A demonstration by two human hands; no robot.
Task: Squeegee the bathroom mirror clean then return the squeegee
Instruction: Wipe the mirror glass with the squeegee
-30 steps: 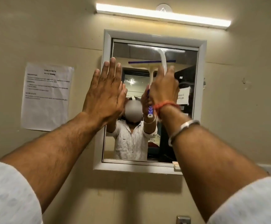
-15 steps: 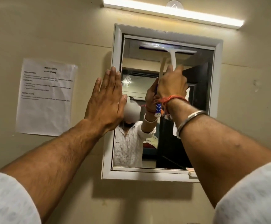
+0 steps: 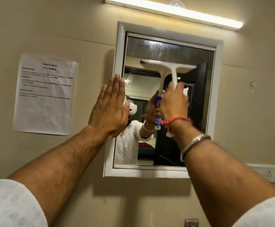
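A white-framed mirror hangs on the beige wall in front of me. My right hand grips the handle of a white squeegee, whose blade lies across the upper middle of the glass. Above the blade the glass looks streaked and hazy. My left hand presses flat, fingers straight, against the mirror's left frame edge. The reflection shows a person in a white shirt holding the blue-tipped handle.
A printed paper sheet is taped to the wall left of the mirror. A tube light glows above it. A wall socket sits at the lower right, and a metal fitting shows at the bottom edge.
The squeegee blade has slid down from the mirror's top edge to its upper middle. My right hand came down with it. My left hand stays on the frame.
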